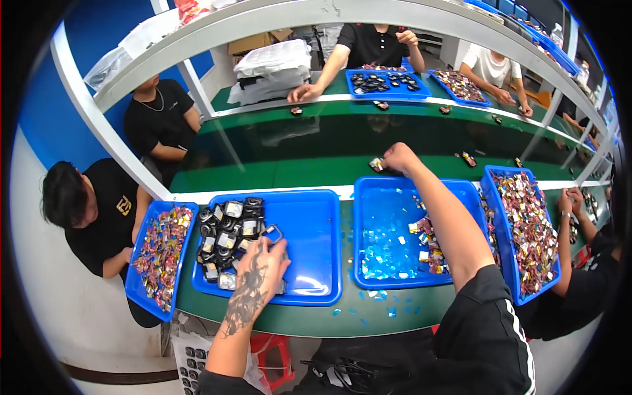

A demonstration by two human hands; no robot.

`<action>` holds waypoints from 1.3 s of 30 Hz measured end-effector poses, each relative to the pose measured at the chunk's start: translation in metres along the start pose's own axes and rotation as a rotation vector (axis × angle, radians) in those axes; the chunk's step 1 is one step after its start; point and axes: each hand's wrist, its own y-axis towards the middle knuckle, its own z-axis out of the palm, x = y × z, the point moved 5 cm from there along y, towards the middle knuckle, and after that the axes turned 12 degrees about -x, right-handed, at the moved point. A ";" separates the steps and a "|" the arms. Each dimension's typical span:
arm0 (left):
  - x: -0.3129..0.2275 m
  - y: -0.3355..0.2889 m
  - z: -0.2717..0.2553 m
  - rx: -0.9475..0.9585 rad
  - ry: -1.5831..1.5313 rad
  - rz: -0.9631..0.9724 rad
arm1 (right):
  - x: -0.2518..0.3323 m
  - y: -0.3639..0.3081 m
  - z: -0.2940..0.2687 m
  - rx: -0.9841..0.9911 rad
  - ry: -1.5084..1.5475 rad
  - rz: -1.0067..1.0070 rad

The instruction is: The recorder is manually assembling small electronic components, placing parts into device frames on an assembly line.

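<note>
Meanwhile the left hand (260,266) pinches a small black square part (272,232) over the left blue tray (309,263), while beyond that tray the right hand (399,158) clasps a small piece (376,164) on the green belt (296,148).

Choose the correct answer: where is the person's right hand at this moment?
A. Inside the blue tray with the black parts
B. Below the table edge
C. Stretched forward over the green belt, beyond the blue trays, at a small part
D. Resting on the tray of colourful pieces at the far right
C: the right hand reaches past the middle blue tray to the green belt, closed on a small part, while the left hand is at the tray of black parts.
</note>
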 end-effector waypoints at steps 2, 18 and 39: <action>0.007 -0.013 -0.002 -0.041 -0.052 0.037 | 0.022 -0.011 -0.002 0.001 -0.131 -0.087; 0.022 -0.009 0.013 0.019 -0.274 -0.102 | 0.143 -0.283 -0.033 0.143 0.244 -0.933; -0.003 -0.006 0.009 -0.055 -2.358 -0.936 | 0.125 -0.300 0.041 0.119 -0.144 -1.033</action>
